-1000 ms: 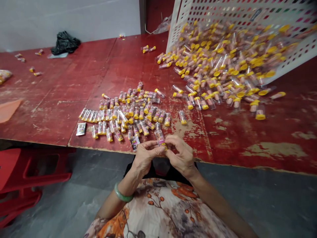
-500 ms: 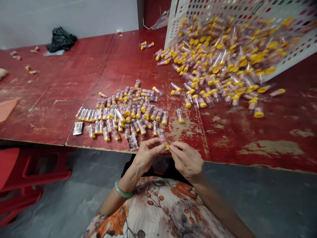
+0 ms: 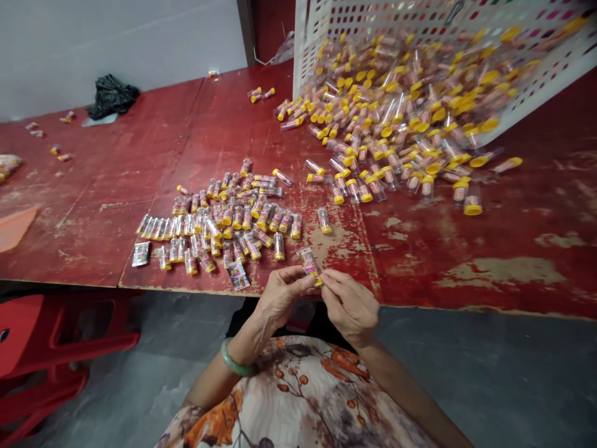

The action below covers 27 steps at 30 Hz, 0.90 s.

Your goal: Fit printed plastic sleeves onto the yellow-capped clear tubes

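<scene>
At the far left, one orange sheet [image 3: 16,228] is lying on the red table [image 3: 102,180], and at least one red plastic stool [image 3: 28,339] is standing by its front edge. Farther back, six small tubes [image 3: 65,157] are lying in three pairs; near them, one black plastic bag [image 3: 112,96] is resting on a pale sheet [image 3: 100,121]. One flat silver packet [image 3: 140,254] is lying left of a cluster of printed yellow-capped tubes [image 3: 237,216], several dozen, overlapping too much for an exact count. One printed sachet [image 3: 238,275] is lying along the cluster's front. One green bangle [image 3: 234,359] is circling the left wrist. The left hand [image 3: 282,295] is pinching one printed wrapper [image 3: 308,261] between thumb and fingers, and the right hand [image 3: 352,305] is pinching its yellow lower end; the wrapper is tilting between both hands at the table's front edge. One lone tube [image 3: 325,221] is lying beyond, apart from the cluster. Rightward, one white perforated crate [image 3: 302,37] is holding uncountable clear yellow-capped tubes [image 3: 426,185], many also lying before it.
</scene>
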{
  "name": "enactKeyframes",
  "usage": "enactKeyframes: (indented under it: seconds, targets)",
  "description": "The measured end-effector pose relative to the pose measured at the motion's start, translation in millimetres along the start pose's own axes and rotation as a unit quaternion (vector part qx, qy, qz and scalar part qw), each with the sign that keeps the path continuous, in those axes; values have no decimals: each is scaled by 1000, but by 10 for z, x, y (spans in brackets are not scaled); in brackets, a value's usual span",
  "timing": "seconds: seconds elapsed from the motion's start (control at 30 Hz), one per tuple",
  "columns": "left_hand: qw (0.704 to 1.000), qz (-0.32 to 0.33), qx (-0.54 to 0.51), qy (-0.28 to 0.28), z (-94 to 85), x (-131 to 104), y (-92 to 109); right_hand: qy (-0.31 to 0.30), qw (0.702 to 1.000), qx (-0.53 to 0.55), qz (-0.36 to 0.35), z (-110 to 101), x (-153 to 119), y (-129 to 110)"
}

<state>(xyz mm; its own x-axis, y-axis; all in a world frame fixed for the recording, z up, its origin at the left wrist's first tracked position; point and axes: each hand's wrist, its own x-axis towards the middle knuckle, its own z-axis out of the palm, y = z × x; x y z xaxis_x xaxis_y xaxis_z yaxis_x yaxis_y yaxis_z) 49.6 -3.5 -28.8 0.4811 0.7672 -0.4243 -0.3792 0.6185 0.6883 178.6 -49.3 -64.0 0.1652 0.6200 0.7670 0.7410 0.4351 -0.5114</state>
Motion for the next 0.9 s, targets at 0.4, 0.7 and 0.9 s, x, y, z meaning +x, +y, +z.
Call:
enactKeyframes:
  seconds: [0.4,0.7,0.9]
  targets:
    - [995,32,68,60,119,317,-96,-7,990,55,131,238,55,367]
    - [709,396,471,345,-534,-214,-116,-144,989,9,40,261,358,718]
    - [531,295,642,468,-1017,-236,50,-229,955,-187,-3,734,641,825]
